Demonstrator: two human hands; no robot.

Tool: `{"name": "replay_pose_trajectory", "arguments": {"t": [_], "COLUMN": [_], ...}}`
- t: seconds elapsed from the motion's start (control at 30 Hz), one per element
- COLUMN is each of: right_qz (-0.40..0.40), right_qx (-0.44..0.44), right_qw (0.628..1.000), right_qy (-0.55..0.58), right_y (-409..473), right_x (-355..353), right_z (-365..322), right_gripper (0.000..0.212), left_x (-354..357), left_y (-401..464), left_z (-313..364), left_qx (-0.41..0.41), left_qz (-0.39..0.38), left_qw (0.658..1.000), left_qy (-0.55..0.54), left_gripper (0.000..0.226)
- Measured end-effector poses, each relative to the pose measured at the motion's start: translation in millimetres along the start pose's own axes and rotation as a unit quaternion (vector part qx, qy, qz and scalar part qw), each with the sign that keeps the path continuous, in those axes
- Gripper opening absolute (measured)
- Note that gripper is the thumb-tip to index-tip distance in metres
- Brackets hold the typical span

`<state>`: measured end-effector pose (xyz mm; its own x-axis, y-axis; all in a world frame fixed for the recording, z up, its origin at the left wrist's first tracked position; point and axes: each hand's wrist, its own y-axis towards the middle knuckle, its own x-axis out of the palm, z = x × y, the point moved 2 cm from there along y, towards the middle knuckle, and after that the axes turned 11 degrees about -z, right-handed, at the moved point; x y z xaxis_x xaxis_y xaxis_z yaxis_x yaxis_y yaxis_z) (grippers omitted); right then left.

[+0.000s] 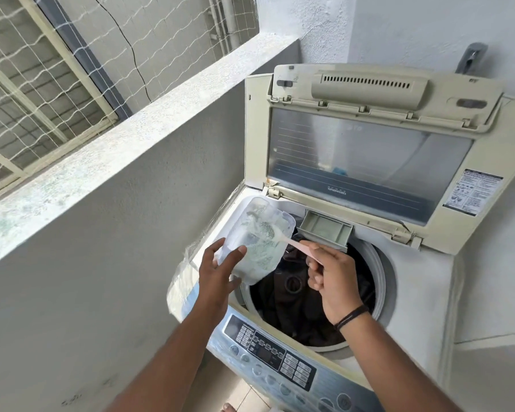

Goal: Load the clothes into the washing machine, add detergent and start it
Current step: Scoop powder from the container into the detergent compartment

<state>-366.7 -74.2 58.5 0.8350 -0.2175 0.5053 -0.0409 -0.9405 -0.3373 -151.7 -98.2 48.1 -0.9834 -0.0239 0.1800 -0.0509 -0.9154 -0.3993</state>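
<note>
A top-loading washing machine (422, 281) stands with its lid (369, 156) raised. Dark clothes (304, 304) fill the drum. My left hand (217, 269) holds a clear plastic tub of pale green detergent powder (259, 239), tilted over the drum's left rim. My right hand (330, 272) pinches the handle of a pink scoop (298, 245) whose bowl is dipped into the powder. The detergent drawer (327, 230) is pulled out at the back of the opening.
The control panel (271, 352) runs along the machine's front edge. A grey parapet wall (107, 239) rises close on the left, with netting above it. White walls close off the back and right. A tiled floor (241, 394) shows below the panel.
</note>
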Motion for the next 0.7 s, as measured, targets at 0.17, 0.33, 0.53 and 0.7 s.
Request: {"name": "replay_pose_trajectory", "arguments": {"t": [0.17, 0.33, 0.53, 0.7], "right_qz": [0.004, 0.046, 0.125, 0.166], "right_qx": [-0.035, -0.070, -0.091, -0.093], "right_qw": [0.999, 0.996, 0.988, 0.969], "right_qy": [0.011, 0.036, -0.012, -0.160], "right_y": [10.1, 23.5, 34.6, 43.2], "right_x": [-24.9, -55.9, -90.0, -102.0], "right_z": [-19.4, -36.6, -28.6, -8.9], "right_gripper": [0.020, 0.022, 0.021, 0.020], "left_x": [18.7, 33.1, 28.0, 19.0], "left_y": [19.2, 34.0, 39.9, 38.2], "left_z": [-1.8, -0.3, -12.5, -17.8], "left_qx": [-0.018, -0.031, -0.057, -0.061], "left_qz": [0.011, 0.001, 0.036, 0.032], "left_qw": [1.000, 0.999, 0.998, 0.997], "left_qy": [-0.023, -0.032, -0.020, -0.030], "left_gripper": [0.069, 0.059, 0.057, 0.051]}}
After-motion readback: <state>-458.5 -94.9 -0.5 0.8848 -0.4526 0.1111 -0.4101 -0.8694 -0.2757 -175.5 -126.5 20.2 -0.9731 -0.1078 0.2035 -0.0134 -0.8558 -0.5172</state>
